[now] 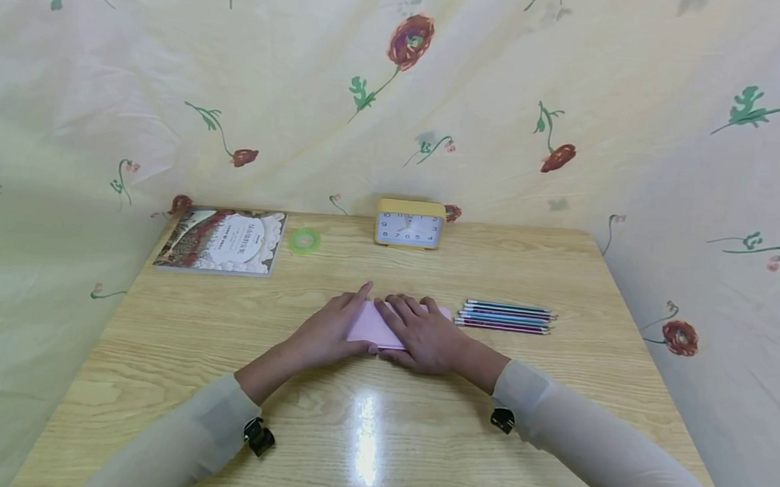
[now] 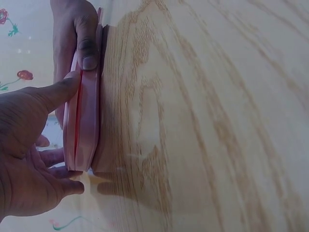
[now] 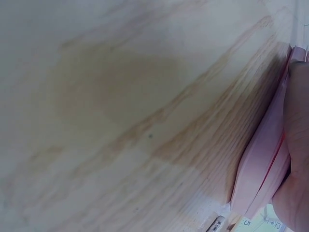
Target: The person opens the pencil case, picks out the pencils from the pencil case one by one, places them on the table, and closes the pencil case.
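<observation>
A flat pink pencil case (image 1: 380, 325) lies on the table between both hands, with a thin red line along its side in the left wrist view. My left hand (image 1: 328, 330) holds its left end, thumb against the near side and fingers at the far side. Across its top and right part lies my right hand (image 1: 426, 338), gripping it with the thumb at the near edge. In the right wrist view the case (image 3: 263, 157) shows beside part of that hand (image 3: 295, 145). The right hand's fingers hide much of the lid.
Several pencils (image 1: 506, 317) lie side by side just right of the case. A yellow alarm clock (image 1: 409, 224) stands at the table's back edge. Left of it are a roll of green tape (image 1: 304, 240) and a book (image 1: 222, 241). A flowered curtain (image 1: 293, 81) surrounds the wooden table (image 1: 458, 441).
</observation>
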Motion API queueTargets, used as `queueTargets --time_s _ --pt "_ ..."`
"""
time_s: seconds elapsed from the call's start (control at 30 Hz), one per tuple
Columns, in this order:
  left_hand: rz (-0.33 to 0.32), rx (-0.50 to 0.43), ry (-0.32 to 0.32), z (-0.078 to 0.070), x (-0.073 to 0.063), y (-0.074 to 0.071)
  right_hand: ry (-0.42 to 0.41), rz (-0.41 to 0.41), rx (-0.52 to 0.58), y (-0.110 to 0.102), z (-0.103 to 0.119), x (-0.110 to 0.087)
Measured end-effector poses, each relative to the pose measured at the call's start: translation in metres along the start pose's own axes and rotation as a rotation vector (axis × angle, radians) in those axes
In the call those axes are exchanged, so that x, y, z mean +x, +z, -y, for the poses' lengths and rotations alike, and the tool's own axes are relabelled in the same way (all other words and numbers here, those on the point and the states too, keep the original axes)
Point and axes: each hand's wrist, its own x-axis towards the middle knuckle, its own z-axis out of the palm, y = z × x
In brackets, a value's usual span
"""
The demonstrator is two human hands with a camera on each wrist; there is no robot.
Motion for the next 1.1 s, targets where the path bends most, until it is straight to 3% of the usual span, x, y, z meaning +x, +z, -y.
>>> queueTargets --time_s 0.73,0.93,1.1 --pt "0.015 0.01 0.051 -0.002 0.002 0.001 0.006 -0.043 -0.042 0.009 -0.003 -0.004" --pt "0.025 0.034 0.056 0.003 0.002 0.0 -0.003 -0.061 -0.025 0.013 -0.005 0.001" --pt "0.028 0.031 0.062 0.01 0.0 -0.004 0.016 -0.025 0.016 0.006 -0.002 0.003"
